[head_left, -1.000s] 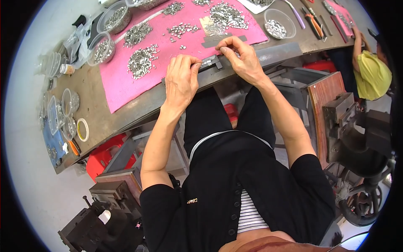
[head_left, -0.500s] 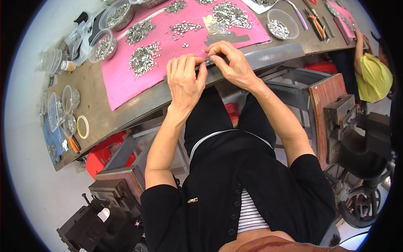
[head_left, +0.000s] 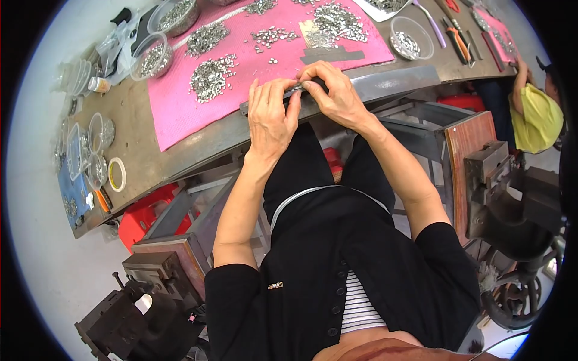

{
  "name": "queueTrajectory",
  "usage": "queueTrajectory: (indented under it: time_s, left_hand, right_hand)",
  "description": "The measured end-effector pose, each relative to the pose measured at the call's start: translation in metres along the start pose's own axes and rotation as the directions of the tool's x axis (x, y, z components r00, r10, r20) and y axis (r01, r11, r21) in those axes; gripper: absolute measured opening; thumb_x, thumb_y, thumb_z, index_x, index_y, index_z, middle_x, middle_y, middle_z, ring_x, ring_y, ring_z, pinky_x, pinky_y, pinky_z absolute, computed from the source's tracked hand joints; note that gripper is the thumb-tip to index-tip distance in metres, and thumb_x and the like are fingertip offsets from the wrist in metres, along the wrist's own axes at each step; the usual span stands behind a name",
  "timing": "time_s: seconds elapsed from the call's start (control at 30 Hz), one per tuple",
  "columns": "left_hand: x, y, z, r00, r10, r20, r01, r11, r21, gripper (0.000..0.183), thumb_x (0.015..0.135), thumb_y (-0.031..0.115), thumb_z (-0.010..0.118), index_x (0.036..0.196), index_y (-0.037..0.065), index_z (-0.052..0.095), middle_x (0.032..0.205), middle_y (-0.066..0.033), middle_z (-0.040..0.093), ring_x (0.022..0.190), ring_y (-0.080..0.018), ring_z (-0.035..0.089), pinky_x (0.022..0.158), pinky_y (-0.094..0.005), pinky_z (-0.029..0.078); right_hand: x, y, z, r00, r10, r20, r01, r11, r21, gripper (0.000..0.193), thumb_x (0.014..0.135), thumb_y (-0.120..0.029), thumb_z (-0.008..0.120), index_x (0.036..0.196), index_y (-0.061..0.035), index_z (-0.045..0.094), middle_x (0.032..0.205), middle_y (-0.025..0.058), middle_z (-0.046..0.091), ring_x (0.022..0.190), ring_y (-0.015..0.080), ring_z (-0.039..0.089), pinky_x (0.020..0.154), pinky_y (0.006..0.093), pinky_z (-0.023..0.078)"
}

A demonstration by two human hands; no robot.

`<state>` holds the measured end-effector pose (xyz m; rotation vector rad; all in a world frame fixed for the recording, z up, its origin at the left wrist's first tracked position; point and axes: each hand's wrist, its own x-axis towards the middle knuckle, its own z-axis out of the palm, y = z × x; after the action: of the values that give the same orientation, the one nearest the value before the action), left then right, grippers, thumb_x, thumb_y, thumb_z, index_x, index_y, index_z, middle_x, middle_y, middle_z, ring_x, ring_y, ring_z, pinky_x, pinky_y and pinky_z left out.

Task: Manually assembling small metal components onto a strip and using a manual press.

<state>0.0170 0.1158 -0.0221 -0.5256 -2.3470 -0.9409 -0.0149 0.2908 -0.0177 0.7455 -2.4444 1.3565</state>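
My left hand is at the front edge of the bench, its fingers bent over a narrow dark metal bar whose end shows past the fingers. Close beside it, my right hand has its thumb and forefinger curled together at the same bar. Any small piece between the fingertips is too hidden to make out. Beyond the hands, small shiny metal pieces lie in heaps on a pink mat. A flat grey metal plate rests on the mat just past my right hand.
Clear plastic tubs of metal pieces stand around the mat. Orange-handled pliers lie at the right, a tape roll at the left. Dark machines stand on both sides. Another person in a yellow top works far right.
My left hand has shifted slightly right along the bar, and its forefinger has lifted a little. The right hand stays nearly in place. The view has turned slightly.
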Motion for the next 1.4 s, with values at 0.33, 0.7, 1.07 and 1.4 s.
queueTrajectory:
  time_s: [0.33,0.7,1.07,1.4]
  left_hand:
    - [0.003,-0.001,-0.003,1.000,-0.012,0.006,0.012,1.000,-0.016,0.033,0.084,0.005,0.075,0.114,0.002,0.063,0.105,-0.0137,0.068,0.099,-0.0350,0.065,0.108,-0.0527,0.042]
    - [0.019,-0.012,-0.029,1.000,0.009,-0.011,-0.009,0.999,0.033,0.025,0.085,0.005,0.072,0.109,0.002,0.065,0.099,-0.0139,0.067,0.090,-0.0336,0.062,0.090,-0.0442,0.048]
    - [0.092,-0.175,-0.058,0.971,-0.225,0.081,0.198,0.946,0.255,0.045,0.081,0.017,0.080,0.122,0.004,0.067,0.113,-0.0177,0.058,0.108,-0.0387,0.058,0.092,-0.0466,0.049]
    - [0.101,-0.183,-0.050,0.995,-0.071,-0.075,0.082,0.985,0.152,0.014,0.085,0.007,0.073,0.098,0.003,0.074,0.089,-0.0149,0.068,0.082,-0.0321,0.067,0.075,-0.0397,0.052]
  right_hand:
    - [0.005,-0.003,0.002,1.000,0.001,-0.017,-0.001,1.000,-0.018,0.008,0.091,-0.002,0.065,0.098,-0.0016,0.062,0.098,0.0105,0.067,0.095,0.0296,0.064,0.086,0.0384,0.048]
    - [0.004,-0.010,-0.016,0.977,-0.210,0.045,0.214,0.947,-0.241,0.016,0.084,-0.008,0.075,0.098,-0.0073,0.066,0.092,0.0052,0.067,0.089,0.0244,0.064,0.088,0.0380,0.042]
    - [0.103,0.008,-0.004,0.972,-0.119,0.204,0.148,0.980,-0.133,0.015,0.093,-0.013,0.066,0.102,-0.0014,0.069,0.093,0.0139,0.068,0.087,0.0313,0.067,0.078,0.0404,0.052]
    - [0.191,0.038,0.109,0.966,-0.211,0.153,0.249,0.919,-0.306,0.019,0.086,-0.015,0.069,0.099,-0.0009,0.068,0.100,0.0220,0.066,0.098,0.0430,0.065,0.089,0.0492,0.052]
